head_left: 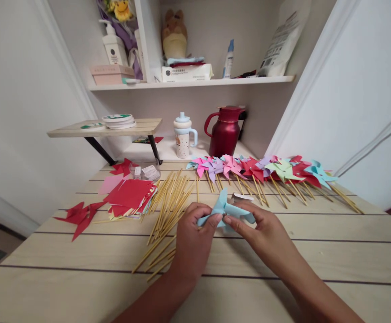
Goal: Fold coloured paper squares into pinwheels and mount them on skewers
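Both hands hold a light blue paper pinwheel (222, 207) just above the wooden table (316, 251). My left hand (192, 237) grips its left blades. My right hand (259, 233) pinches its centre with thumb and forefinger. A loose pile of thin wooden sticks (168, 202) lies just left of my left hand. A row of finished coloured pinwheels on sticks (259, 172) lies across the table behind my hands. A stack of red paper squares (129, 197) sits further left.
Folded red paper pieces (81, 215) lie at the left edge. A red jug (225, 131) and a child's cup (183, 137) stand at the back. A small raised shelf (114, 129) holds round tape rolls. A wall shelf (195, 82) above carries bottles and boxes.
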{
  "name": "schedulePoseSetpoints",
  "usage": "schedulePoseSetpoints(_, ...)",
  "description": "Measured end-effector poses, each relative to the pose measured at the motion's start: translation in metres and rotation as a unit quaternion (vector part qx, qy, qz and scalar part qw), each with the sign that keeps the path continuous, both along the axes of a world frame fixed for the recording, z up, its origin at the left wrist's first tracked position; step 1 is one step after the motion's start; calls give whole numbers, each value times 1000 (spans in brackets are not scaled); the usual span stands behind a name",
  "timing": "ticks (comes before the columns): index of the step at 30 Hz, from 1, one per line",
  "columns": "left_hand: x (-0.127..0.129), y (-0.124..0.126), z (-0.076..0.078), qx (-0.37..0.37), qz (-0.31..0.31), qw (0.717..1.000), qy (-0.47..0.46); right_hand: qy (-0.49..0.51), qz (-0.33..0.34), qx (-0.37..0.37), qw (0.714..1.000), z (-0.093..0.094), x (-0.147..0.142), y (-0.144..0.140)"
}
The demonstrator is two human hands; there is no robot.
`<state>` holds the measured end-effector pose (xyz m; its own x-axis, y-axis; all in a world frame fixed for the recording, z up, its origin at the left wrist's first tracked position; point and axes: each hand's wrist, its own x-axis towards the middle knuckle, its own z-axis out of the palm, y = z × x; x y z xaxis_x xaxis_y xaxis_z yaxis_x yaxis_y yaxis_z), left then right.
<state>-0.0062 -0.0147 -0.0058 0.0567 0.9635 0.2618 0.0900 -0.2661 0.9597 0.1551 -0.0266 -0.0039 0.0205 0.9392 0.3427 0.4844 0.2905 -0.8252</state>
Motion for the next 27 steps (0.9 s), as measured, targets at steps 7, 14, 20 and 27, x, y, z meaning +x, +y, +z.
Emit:
schedulePoseSetpoints(7, 0, 0, 0, 6, -10, 1000, 1, 22, -7, -21, 1000, 2, -1, -2)
schedulePoseSetpoints(14, -5, 5, 2, -140, -28, 987, -69, 115, 9, -83, 990, 6, 3, 0)
schedulePoseSetpoints(20, -6, 4, 3, -206, 0, 970, -131, 183, -16, -91, 979, 2, 4, 3)
schedulePoseSetpoints(27, -6, 6, 3, -187, -21, 978, -85, 150, -36, -6, 988, 0, 6, 3)
